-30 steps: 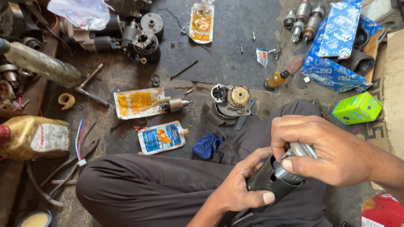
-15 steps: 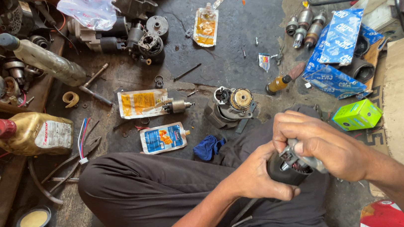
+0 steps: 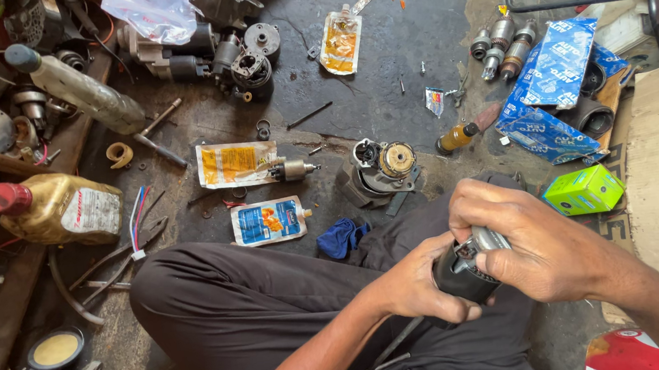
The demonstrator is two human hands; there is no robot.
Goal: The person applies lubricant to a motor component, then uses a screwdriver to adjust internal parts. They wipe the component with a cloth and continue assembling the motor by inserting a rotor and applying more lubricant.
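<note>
Black and greasy, the small motor part [image 3: 462,270] sits over the person's lap, with both hands clamped on it together: the left hand [image 3: 415,288] cups the dark round body from below and behind, and the right hand [image 3: 533,243] wraps over the silvery metal end on top, fingers curled tight. The legs are in dark trousers [image 3: 278,313], folded on a stained concrete floor [image 3: 397,55]. Just past the knees there's a half-stripped motor housing [image 3: 381,170] with a brassy disc showing, and a blue rag [image 3: 341,237] lies beside it, touching the trouser leg. A blue pouch [image 3: 268,221] and a yellow pouch [image 3: 236,164] lie flat near each other to the left. Further left is a golden oil bottle [image 3: 55,210] with a red cap on its side, and pliers [image 3: 121,256] just below it. On the right, a small green box [image 3: 585,191] sits near blue packaging [image 3: 553,96], right by the right wrist.
</note>
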